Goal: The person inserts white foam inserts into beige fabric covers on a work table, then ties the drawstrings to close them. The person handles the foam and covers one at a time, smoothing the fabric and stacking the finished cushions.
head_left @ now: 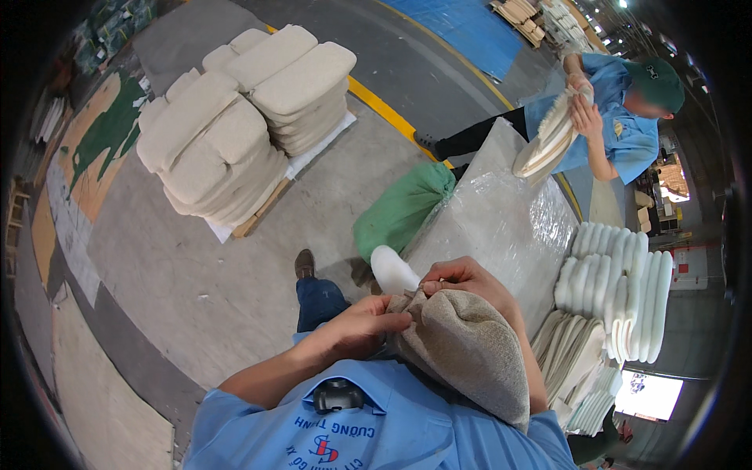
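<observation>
A greyish-brown fabric cushion cover (470, 345) is bunched up against my front, bulging and rounded at its right side. My left hand (364, 323) pinches its gathered edge, thumb on top. Close beside it, my right hand (468, 280) grips the same edge with bent fingers. Just beyond the hands a white padded piece (393, 270) with a rounded end sticks out; whether it is inside the cover is hidden by my fingers.
A plastic-wrapped table (493, 211) stands ahead, a green sack (403, 207) at its left side. Across it a co-worker (603, 110) holds cream cushions (548, 141). White cushions (611, 282) are stacked at right; beige cushions (211, 149) sit on a pallet at left.
</observation>
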Tool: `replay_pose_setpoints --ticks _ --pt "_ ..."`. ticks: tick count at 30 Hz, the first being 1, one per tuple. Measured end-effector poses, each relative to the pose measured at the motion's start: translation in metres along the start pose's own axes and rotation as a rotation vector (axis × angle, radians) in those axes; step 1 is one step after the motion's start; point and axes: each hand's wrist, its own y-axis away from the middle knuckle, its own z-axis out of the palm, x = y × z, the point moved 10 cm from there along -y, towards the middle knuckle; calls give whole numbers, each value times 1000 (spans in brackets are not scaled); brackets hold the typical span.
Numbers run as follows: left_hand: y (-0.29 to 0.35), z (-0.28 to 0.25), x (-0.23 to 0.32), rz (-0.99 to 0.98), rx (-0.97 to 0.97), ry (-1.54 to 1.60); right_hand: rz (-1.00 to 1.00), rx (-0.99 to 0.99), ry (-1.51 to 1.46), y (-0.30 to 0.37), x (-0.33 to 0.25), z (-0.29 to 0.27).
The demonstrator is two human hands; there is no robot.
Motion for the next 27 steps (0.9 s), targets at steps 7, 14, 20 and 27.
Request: replay_pose_setpoints --ticks 7,14,20,27 --pt "-6 -23 16 127 186 79 181 174 -113 -23 39 -22" --pt "-11 -67 42 404 457 -641 28 28 156 -50 -5 14" --pt "-7 -68 43 316 460 -544 32 133 225 -62 5 -4" --pt "-19 -110 38 419 669 -450 -126 315 246 -80 20 -13"
